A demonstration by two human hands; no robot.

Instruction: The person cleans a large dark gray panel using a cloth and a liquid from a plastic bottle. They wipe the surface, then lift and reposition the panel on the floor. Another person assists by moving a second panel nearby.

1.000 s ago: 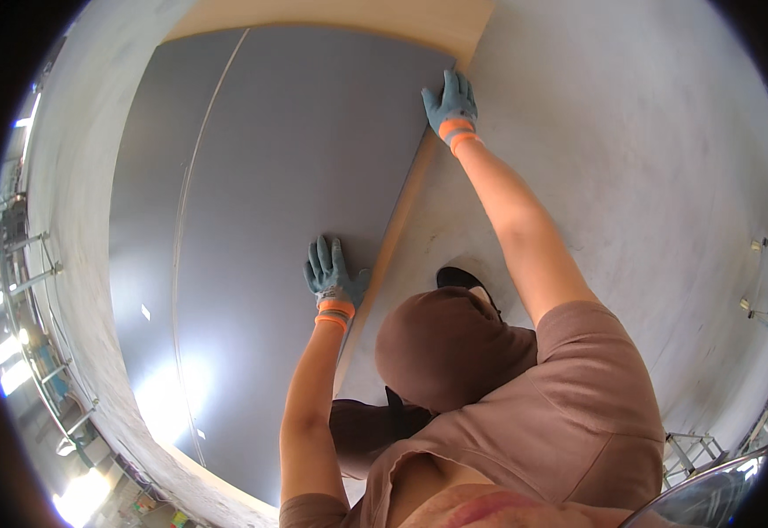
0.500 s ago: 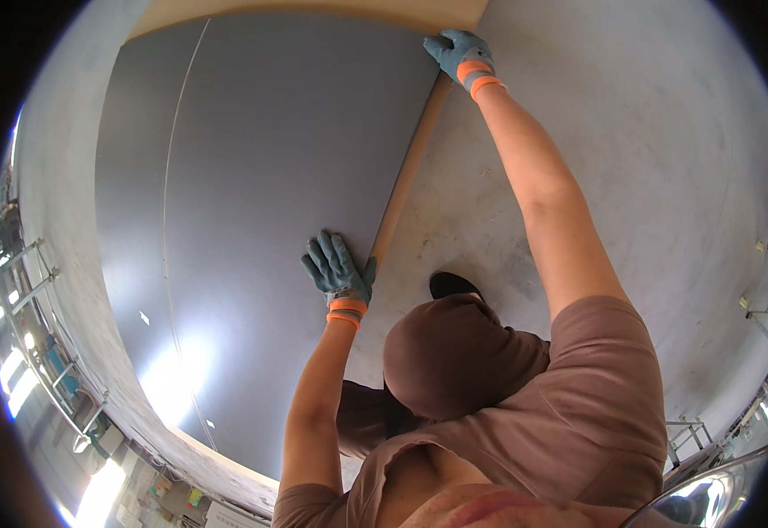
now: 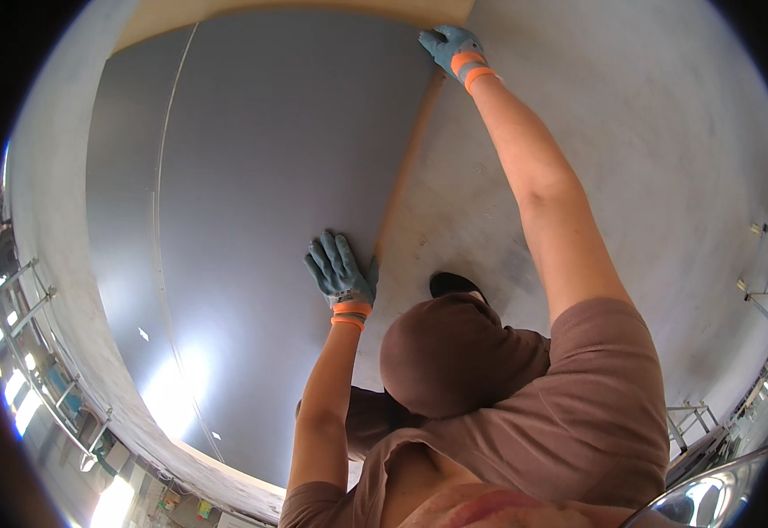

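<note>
A large dark grey sheet panel [image 3: 269, 158] lies flat before me, with a pale wooden strip [image 3: 407, 172] showing along its right edge. My left hand [image 3: 340, 268], in a grey-blue work glove with an orange cuff, rests palm down on the sheet beside that edge. Its fingers are stretched out and its thumb lies near the edge. At the far right corner my right hand [image 3: 451, 46], gloved alike, has its fingers curled over the panel's edge. The underside of that grip is hidden.
Pale concrete floor [image 3: 665, 176] surrounds the panel. A thin light seam [image 3: 165, 141] runs lengthwise along the panel's left part. Metal frames stand at the left [image 3: 49, 352] and right [image 3: 767, 299]. My black shoe [image 3: 454, 283] is on the floor near the panel's right edge.
The panel and my right hand sit slightly farther left in view. The dark line between sheet and wooden strip shows less. My left hand remains flat in nearly the same place.
</note>
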